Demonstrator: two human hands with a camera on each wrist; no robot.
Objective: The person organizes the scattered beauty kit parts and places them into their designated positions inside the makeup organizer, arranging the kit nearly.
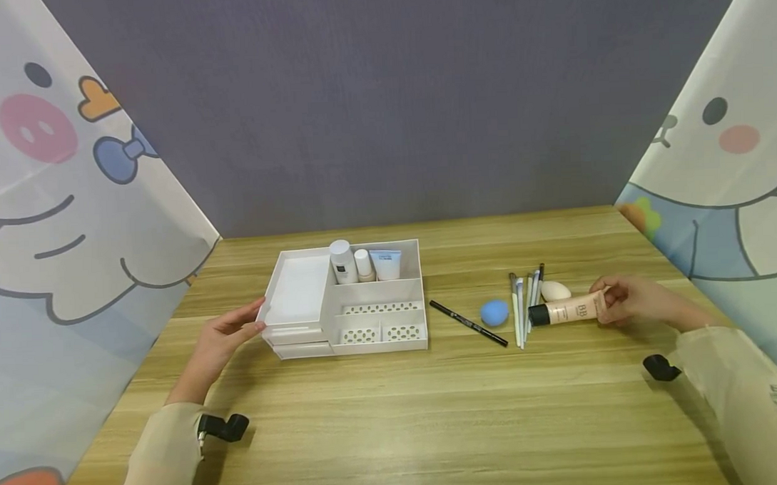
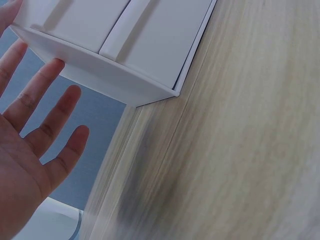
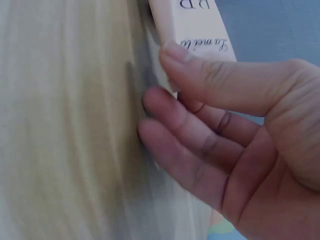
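My right hand (image 1: pixel 635 304) pinches the flat end of a beige BB cream tube (image 1: pixel 573 309) between thumb and fingers; its black cap points left. In the right wrist view, the tube (image 3: pixel 202 30) shows its lettering beside the thumb. A white makeup organizer (image 1: pixel 300 288) stands at centre left, and my left hand (image 1: pixel 221 341) touches its left side with fingers spread. The left wrist view has those fingers (image 2: pixel 47 80) against the organizer's side wall (image 2: pixel 100 75). In the organizer's back compartment stand a white bottle (image 1: pixel 343 264), a small white-capped bottle (image 1: pixel 364 265) and a light-blue tube (image 1: pixel 386 264).
Right of the organizer lie a black pencil (image 1: pixel 468 323), a blue makeup sponge (image 1: pixel 494 312) and several makeup brushes (image 1: pixel 521 313). A white sponge (image 1: pixel 554 291) is just behind the tube. A grey panel (image 1: pixel 416 106) stands along the table's back edge, with printed cloth (image 1: pixel 713 160) at the sides.
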